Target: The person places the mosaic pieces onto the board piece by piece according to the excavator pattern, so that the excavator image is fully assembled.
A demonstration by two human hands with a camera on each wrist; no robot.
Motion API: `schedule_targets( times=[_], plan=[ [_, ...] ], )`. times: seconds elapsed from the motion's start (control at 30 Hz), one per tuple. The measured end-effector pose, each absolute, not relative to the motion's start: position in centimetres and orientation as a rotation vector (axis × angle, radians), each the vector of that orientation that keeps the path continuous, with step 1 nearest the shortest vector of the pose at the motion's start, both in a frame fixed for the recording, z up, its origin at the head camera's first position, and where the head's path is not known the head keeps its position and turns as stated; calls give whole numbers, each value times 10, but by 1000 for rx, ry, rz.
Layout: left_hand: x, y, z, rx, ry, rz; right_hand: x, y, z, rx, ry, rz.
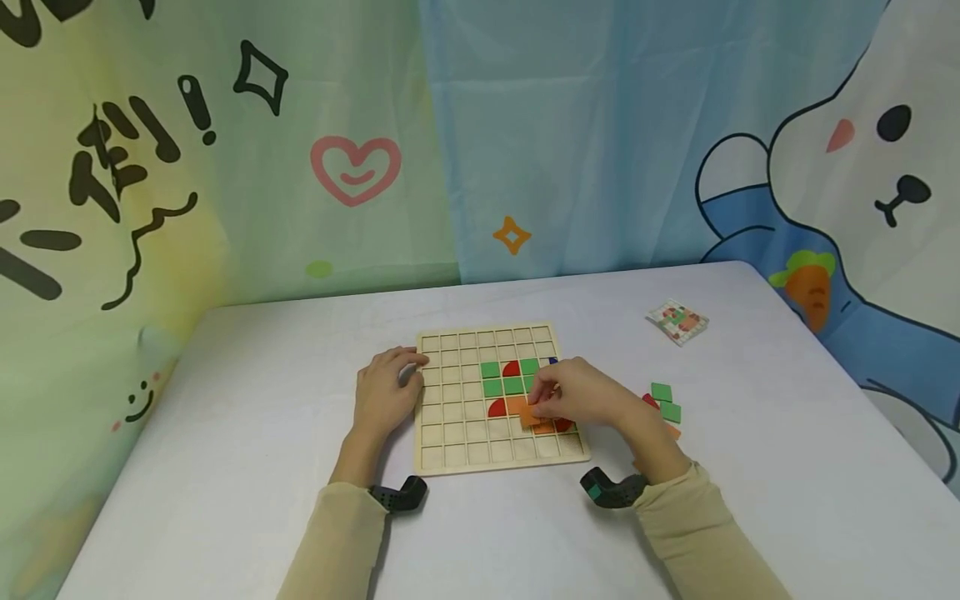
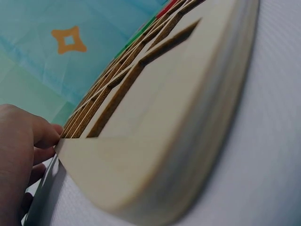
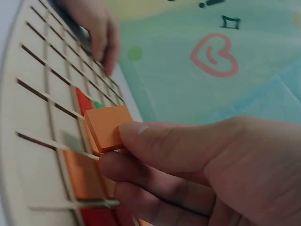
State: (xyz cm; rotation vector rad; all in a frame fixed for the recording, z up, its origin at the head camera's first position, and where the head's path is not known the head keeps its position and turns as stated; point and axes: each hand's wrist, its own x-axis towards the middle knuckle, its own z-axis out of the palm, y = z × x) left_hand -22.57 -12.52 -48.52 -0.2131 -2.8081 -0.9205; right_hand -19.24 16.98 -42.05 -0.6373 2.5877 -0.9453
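Pinching orange tile; forearm partly hides loose tiles.

In the head view, the white table is lit pretty evenly, apparently from above, and soft shadows are cast beside both sleeves. Print on the small cards is too tiny to be made out. The left wrist shot is kinda soft: the board's near edge is blurred and bowed, and the lower fingers of the left hand are left in shade. The right wrist view is dimmer and a bit hazy; the orange tile is caught fairly clearly, but the background hand is badly blurred.
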Motion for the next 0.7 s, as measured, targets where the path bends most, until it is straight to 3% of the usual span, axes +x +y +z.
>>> schedule_targets(
  times=[0.7],
  plan=[
    [-225, -124, -484, -218, -2791, -912, -183, 143, -433, -598, 2704, -743]
  ],
)
